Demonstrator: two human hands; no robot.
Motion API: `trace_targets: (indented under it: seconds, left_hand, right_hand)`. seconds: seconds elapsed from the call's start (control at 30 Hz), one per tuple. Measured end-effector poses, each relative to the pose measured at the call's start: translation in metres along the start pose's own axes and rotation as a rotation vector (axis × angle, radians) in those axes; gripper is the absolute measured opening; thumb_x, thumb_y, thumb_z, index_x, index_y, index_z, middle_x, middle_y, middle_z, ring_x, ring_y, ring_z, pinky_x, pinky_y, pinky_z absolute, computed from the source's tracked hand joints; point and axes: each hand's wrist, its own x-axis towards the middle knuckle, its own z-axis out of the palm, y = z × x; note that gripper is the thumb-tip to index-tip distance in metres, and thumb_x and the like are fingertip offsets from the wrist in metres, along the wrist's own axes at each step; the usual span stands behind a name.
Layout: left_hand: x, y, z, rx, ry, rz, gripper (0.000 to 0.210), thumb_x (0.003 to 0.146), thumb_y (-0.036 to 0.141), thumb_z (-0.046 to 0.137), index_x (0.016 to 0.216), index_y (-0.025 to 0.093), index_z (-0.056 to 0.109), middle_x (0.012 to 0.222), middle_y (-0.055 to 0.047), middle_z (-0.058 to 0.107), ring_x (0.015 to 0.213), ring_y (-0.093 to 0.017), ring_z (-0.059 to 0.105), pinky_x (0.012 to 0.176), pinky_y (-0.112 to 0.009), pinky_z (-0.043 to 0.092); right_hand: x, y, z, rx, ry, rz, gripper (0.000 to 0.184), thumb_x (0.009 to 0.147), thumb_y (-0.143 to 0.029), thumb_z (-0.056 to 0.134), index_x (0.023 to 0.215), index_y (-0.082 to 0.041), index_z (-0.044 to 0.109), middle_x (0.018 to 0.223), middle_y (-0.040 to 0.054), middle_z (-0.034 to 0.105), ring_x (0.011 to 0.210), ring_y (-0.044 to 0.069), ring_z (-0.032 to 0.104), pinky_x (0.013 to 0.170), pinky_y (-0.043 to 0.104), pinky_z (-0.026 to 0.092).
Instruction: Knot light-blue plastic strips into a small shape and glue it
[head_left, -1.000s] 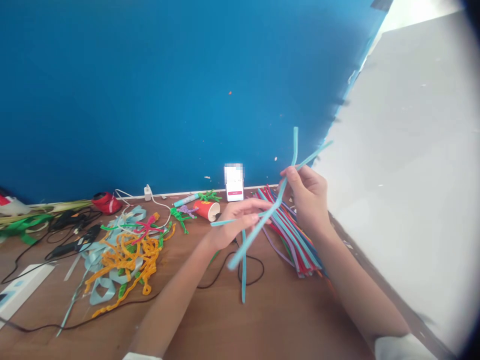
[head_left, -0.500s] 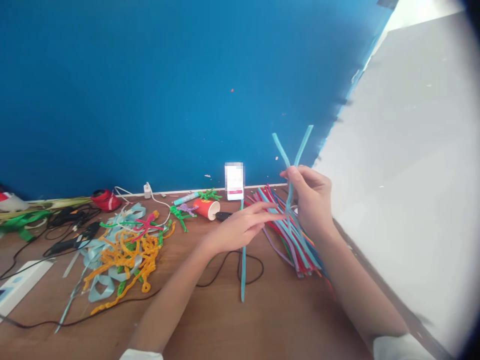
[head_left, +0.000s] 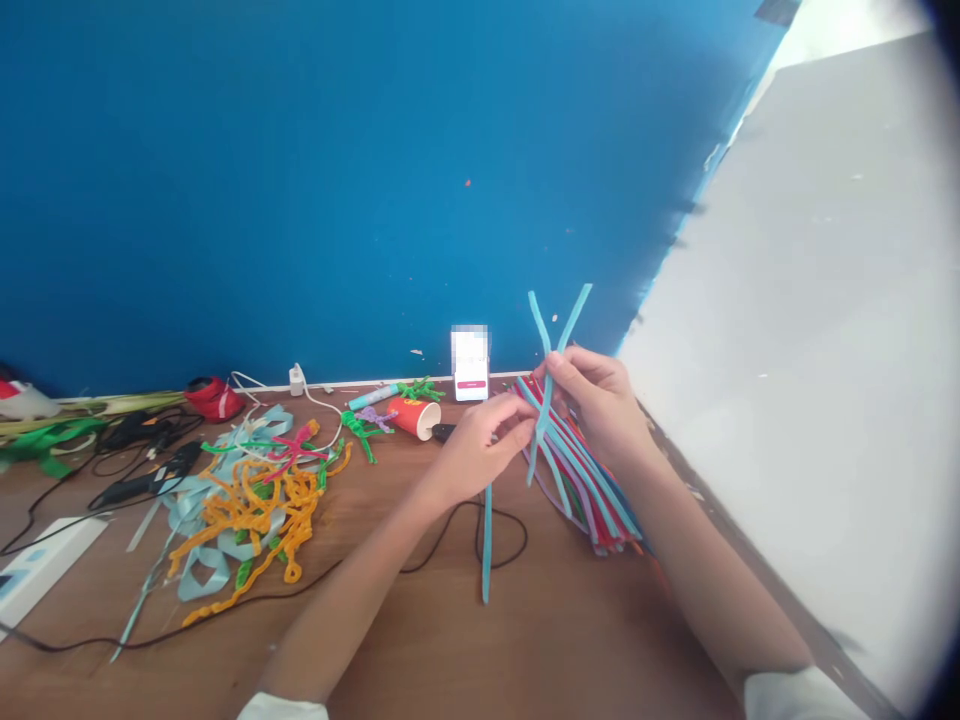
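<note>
My right hand [head_left: 596, 400] pinches crossed light-blue pipe cleaners [head_left: 545, 405] between thumb and fingers; two ends spread upward in a V and others hang below. My left hand [head_left: 487, 445] has its thumb and fingers closed at the lower part of the same pipe cleaners, just left of the right hand. Behind and beneath lies a bundle of pipe cleaners [head_left: 600, 500] in red, pink, purple and blue. One more light-blue pipe cleaner [head_left: 487, 550] lies straight on the table, its upper part hidden by my left hand.
A phone [head_left: 471, 370] leans against the blue wall. Near it lie a red paper cup [head_left: 415, 418], a marker [head_left: 373, 397] and small green twisted figures [head_left: 361, 435]. To the left are a tangle of orange pipe cleaners [head_left: 262, 510], black cables, a glue gun [head_left: 161, 475] and a power strip [head_left: 49, 565].
My right hand has moved left and slightly down with the light-blue pipe cleaners. The left hand's stretched fingers have closed into a pinch on their lower part.
</note>
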Motion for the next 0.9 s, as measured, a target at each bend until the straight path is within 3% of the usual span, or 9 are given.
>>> trace_targets:
  seconds: [0.23,0.37,0.5,0.73,0.9]
  left_hand:
    - [-0.0042,0.0043,0.0012,-0.294,-0.132,-0.067,0.040,0.103,0.050,0.039,0.099,0.017,0.062,0.082,-0.004,0.064,0.074,-0.014,0.059,0.071,-0.027,0.046]
    - [-0.0037,0.0039,0.0018,-0.151,-0.093,-0.102,0.035,0.098,0.050,0.050,0.087,0.017,0.058,0.074,0.000,0.059,0.065,-0.011,0.051,0.062,-0.024,0.040]
    - [-0.0027,0.0042,0.0043,-0.080,-0.085,-0.129,0.030,0.095,0.048,0.056,0.089,0.019,0.059,0.073,0.003,0.054,0.062,-0.010,0.051,0.058,-0.023,0.040]
    - [-0.0018,0.0005,0.0071,-0.095,-0.076,-0.155,0.025,0.091,0.044,0.063,0.094,0.020,0.056,0.077,0.002,0.058,0.062,-0.011,0.057,0.054,-0.023,0.042]
    - [-0.0011,-0.0035,0.0090,-0.127,-0.022,-0.131,0.025,0.091,0.043,0.064,0.096,0.021,0.054,0.084,0.001,0.060,0.064,-0.011,0.058,0.061,-0.026,0.045]
  right_hand:
    - [0.0003,0.0026,-0.0019,-0.046,-0.021,-0.002,0.027,0.092,-0.045,0.068,0.084,-0.020,0.076,0.049,-0.0041,0.053,0.044,0.010,0.047,0.047,0.024,0.035]
    - [0.0002,0.0002,-0.0009,-0.131,0.005,-0.042,0.027,0.092,-0.044,0.068,0.081,-0.020,0.076,0.049,-0.0044,0.053,0.047,0.009,0.046,0.051,0.025,0.037]
    - [-0.0003,-0.0035,0.0008,-0.210,0.023,-0.062,0.028,0.091,-0.042,0.068,0.077,-0.019,0.074,0.050,-0.0049,0.050,0.049,0.009,0.043,0.052,0.025,0.036]
    - [0.0005,-0.0013,0.0025,-0.177,0.064,-0.062,0.031,0.086,-0.041,0.074,0.070,-0.018,0.059,0.056,-0.0064,0.046,0.050,0.007,0.039,0.049,0.024,0.029]
    - [-0.0005,-0.0031,0.0055,-0.180,0.079,-0.070,0.033,0.086,-0.040,0.073,0.068,-0.019,0.055,0.058,-0.0062,0.044,0.052,0.007,0.036,0.049,0.025,0.027]
